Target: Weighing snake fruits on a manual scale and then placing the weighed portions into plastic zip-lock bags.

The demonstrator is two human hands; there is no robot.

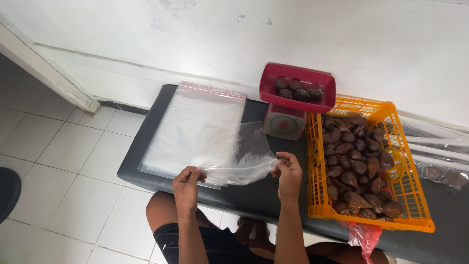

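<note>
Both my hands, left hand [187, 182] and right hand [288, 168], pinch the thin clear plastic bag [246, 154] by its mouth; it's slippery, so a loose grip could drop it.

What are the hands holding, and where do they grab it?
Both hands hold one clear, thin plastic bag. The left hand pinches its near open edge at the left end, and the right hand pinches the same edge at the right end.
</note>
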